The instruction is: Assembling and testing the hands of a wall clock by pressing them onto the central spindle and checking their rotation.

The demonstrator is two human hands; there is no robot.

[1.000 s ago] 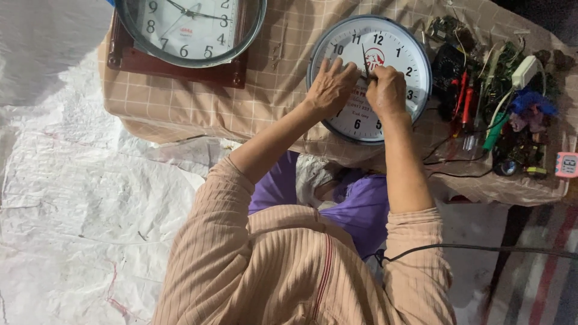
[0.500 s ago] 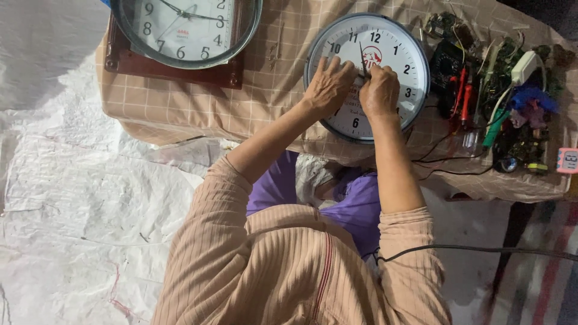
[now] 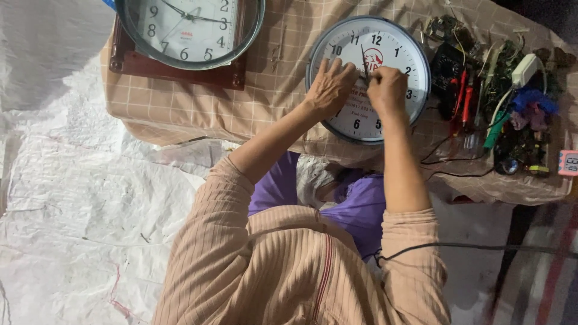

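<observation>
A round white wall clock (image 3: pixel 394 45) with a grey rim lies face up on a checked beige cloth (image 3: pixel 283 96). Both of my hands are on its dial. My left hand (image 3: pixel 328 90) lies on the left half of the face, its fingers curled toward the centre. From the right, my right hand (image 3: pixel 388 89) has its fingers closed in a pinch at the hub, right by the thin black clock hand (image 3: pixel 363 62) that points up between my fingertips. The lower part of the dial is hidden under my hands.
A second, larger clock (image 3: pixel 189 27) lies on a dark red wooden base (image 3: pixel 180 75) at the upper left. Right of the white clock is a heap of tools, red-handled screwdrivers (image 3: pixel 465 102), circuit boards and wires (image 3: pixel 524 114). White plastic sheeting (image 3: pixel 78 204) covers the floor.
My hands stay at the centre of the white clock with only small finger movements. The view has shifted slightly.
</observation>
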